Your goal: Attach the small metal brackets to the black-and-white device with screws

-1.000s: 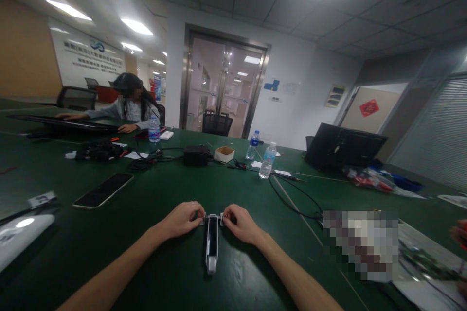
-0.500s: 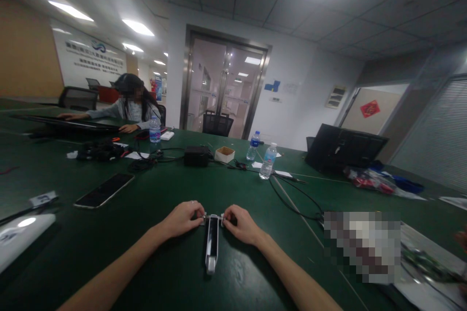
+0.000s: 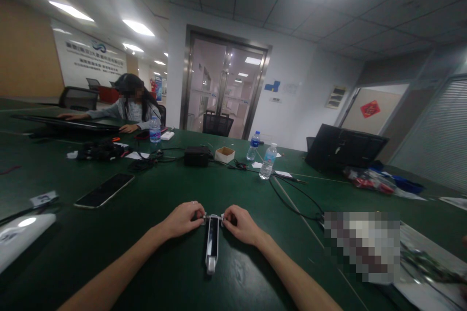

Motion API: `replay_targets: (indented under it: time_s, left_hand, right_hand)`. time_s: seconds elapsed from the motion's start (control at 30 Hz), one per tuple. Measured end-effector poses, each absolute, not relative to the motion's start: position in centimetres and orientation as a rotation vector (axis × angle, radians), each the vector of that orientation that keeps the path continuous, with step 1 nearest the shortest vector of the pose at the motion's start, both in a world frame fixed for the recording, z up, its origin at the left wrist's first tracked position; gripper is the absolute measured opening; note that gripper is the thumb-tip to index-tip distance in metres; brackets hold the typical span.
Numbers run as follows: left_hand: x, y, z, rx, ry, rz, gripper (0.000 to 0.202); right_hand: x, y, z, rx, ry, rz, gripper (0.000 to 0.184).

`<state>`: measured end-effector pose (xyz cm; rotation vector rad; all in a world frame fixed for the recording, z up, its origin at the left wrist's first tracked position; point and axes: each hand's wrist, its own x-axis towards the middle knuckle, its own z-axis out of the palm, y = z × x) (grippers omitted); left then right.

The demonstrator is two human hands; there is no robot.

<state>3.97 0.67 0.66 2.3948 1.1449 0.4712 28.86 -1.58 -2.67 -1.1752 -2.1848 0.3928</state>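
A slim white device with a long dark inset (image 3: 212, 240) lies on the green table (image 3: 175, 277), its rounded white end pointing toward me. At its far end a short crossbar with small pale end pieces makes a T shape; I cannot make out its exact kind. My left hand (image 3: 185, 218) pinches the left end of that crossbar between thumb and fingers. On the opposite side, my right hand (image 3: 241, 223) is closed around the right end. The fingertips partly hide both end pieces.
A phone (image 3: 105, 191) lies to the left. Bottles (image 3: 268, 161), a small open box (image 3: 224, 154), a black adapter (image 3: 196, 156) and cables stand farther back. At right are a monitor (image 3: 345, 149) and circuit boards (image 3: 426, 262). Another person (image 3: 133, 104) sits far left.
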Motion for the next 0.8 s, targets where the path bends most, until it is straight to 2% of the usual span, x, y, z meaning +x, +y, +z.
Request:
replay_targets:
  time_s: [0.8]
  left_hand:
    - [3.91,0.61,0.48,2.466,1.096,0.504,0.022]
  right_hand:
    - [28.72,-1.85,-2.23,-1.180,-2.198,0.377,0.006]
